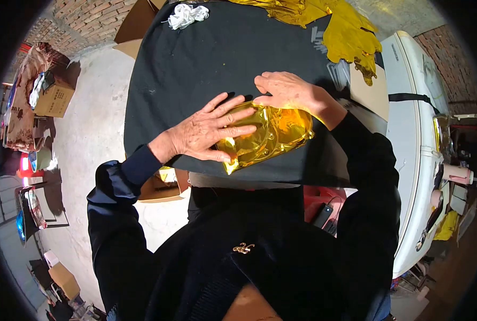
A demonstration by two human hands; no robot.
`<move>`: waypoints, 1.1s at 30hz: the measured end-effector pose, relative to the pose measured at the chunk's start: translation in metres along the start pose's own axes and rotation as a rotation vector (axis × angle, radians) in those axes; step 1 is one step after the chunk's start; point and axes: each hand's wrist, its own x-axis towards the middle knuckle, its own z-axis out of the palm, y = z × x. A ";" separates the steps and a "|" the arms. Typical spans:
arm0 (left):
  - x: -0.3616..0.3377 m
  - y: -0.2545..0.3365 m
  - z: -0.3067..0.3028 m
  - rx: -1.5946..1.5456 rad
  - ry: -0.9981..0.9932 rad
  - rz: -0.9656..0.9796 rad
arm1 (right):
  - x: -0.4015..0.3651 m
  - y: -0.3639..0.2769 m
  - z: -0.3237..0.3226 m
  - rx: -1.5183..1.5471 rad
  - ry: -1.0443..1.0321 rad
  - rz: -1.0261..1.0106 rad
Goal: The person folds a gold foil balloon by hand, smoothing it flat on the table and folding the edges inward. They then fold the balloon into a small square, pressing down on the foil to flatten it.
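Note:
A shiny gold foil packet (273, 134) lies on the black cloth of the table (195, 69), close to its near edge. My left hand (209, 128) rests on the packet's left part with its fingers spread. Along the packet's upper right edge is my right hand (289, 93), its wrist over the foil; its fingers are bent toward the left, and whether they pinch anything cannot be made out. At the table's far right lie flat gold foil pieces (348, 35). A white bundle of string (187, 16) sits at the far left.
Clear plastic strips (339, 74) and a piece of cardboard (369, 91) lie on the table's right side. A white appliance (409, 155) stands at the right. An open cardboard box (163, 187) is below the near left edge. Another box (54, 99) stands farther left.

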 end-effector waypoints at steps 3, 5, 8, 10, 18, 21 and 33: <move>-0.010 0.006 0.018 0.050 0.099 -0.150 | -0.011 0.005 0.009 -0.046 0.025 -0.009; -0.011 0.027 0.023 -0.002 0.138 -0.361 | -0.018 0.008 0.019 -0.104 0.079 -0.030; -0.013 0.046 0.038 -0.019 0.213 -0.482 | -0.029 0.001 0.024 -0.144 0.089 0.022; -0.010 0.050 0.043 0.122 0.152 -0.487 | -0.037 -0.007 0.022 -0.112 0.058 0.089; -0.003 0.041 0.036 0.243 0.063 -0.409 | -0.041 -0.006 0.017 0.119 -0.100 0.176; -0.002 0.031 0.031 0.242 0.057 -0.346 | -0.043 -0.003 0.014 0.208 -0.121 0.144; 0.027 -0.045 0.001 0.205 0.255 -0.263 | -0.056 0.026 0.058 1.398 0.137 0.487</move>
